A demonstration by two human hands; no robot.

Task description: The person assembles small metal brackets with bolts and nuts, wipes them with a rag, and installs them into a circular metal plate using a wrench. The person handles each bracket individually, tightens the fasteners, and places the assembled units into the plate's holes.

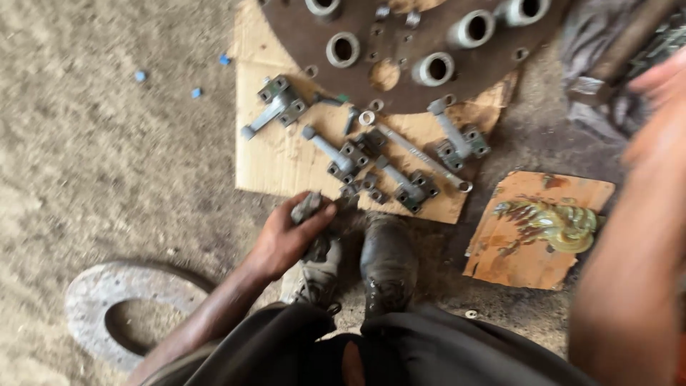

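Dirt floor w/ cardboard sheet; left hand grips grey metal part, right hand blurred, grip can't tell

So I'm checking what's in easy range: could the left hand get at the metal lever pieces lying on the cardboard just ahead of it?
Probably yes. The left hand sits at the cardboard's near edge, with nothing between it and the nearest lever pieces. It already grips a small metal part, though, so its fingers are occupied.

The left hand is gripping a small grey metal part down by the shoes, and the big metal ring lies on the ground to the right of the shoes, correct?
Not quite. In the head view the metal ring lies left of the shoes, not right. The left hand does grip a small grey metal part.
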